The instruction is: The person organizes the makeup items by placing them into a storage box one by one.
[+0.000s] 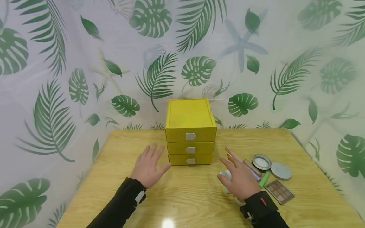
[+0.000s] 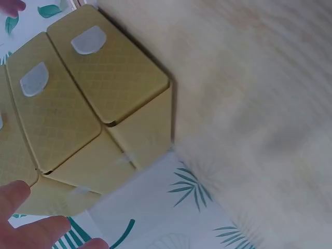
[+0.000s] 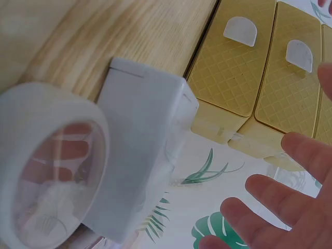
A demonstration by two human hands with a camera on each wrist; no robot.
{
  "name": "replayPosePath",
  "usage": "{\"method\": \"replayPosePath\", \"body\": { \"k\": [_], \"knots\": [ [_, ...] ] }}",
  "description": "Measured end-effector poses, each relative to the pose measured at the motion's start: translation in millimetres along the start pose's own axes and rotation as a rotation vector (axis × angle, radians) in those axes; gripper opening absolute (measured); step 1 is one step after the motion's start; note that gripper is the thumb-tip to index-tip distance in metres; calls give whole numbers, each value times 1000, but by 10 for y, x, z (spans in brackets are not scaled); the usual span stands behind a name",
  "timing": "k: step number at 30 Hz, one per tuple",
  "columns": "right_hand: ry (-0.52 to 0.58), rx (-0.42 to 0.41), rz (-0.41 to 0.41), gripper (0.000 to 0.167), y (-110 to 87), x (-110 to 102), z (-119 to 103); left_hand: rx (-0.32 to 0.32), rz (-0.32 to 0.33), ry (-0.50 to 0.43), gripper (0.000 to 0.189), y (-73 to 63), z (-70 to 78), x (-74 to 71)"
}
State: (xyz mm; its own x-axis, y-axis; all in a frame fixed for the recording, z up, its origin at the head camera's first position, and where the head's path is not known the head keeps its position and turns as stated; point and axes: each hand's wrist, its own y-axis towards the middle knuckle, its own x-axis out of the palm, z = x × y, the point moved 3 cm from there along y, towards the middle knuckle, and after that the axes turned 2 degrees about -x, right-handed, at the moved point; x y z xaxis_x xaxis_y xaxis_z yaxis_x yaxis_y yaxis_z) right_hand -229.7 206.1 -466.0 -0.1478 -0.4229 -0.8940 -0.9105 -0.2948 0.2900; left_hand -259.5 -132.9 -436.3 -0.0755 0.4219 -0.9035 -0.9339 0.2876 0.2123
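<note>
A yellow three-drawer box (image 1: 189, 134) with pale tabs stands at the back middle of the wooden table, its drawers closed. My left hand (image 1: 149, 166) is spread beside its front left corner, palm down and holding nothing. To the right of the drawers, my right hand (image 1: 240, 179) reaches forward with fingers apart, also holding nothing. Beneath that hand is a white box (image 3: 137, 145), mostly covered in the head view. Next to it in the right wrist view stands a white-rimmed round item (image 3: 49, 101) with a shiny face that shows fingers.
Makeup lies right of my right hand: an eyeshadow palette (image 1: 279, 192), a green tube (image 1: 264, 179), a brownish tube (image 1: 252, 167), a lavender tube (image 1: 256, 175), a round container (image 1: 261, 162) and a silvery disc (image 1: 280, 170). A leaf-patterned sheet (image 1: 199, 41) hangs behind the table (image 1: 182, 199).
</note>
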Motion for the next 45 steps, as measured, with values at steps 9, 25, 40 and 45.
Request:
{"method": "replayPosePath", "body": {
  "k": [9, 25, 40, 45],
  "knots": [
    [16, 29, -17, 61, -14, 23, -3, 59, 59, -13, 76, 246, 112, -285],
    [57, 51, -79, 60, -7, 83, 45, 149, -19, 109, 73, 862, 362, -522],
    [53, 45, -62, 62, -36, 106, 87, 93, -144, 110, 71, 1210, 482, -537],
    [56, 48, -61, 61, -32, 114, 82, 95, -147, 124, 70, 1322, 485, -527]
  ]
}}
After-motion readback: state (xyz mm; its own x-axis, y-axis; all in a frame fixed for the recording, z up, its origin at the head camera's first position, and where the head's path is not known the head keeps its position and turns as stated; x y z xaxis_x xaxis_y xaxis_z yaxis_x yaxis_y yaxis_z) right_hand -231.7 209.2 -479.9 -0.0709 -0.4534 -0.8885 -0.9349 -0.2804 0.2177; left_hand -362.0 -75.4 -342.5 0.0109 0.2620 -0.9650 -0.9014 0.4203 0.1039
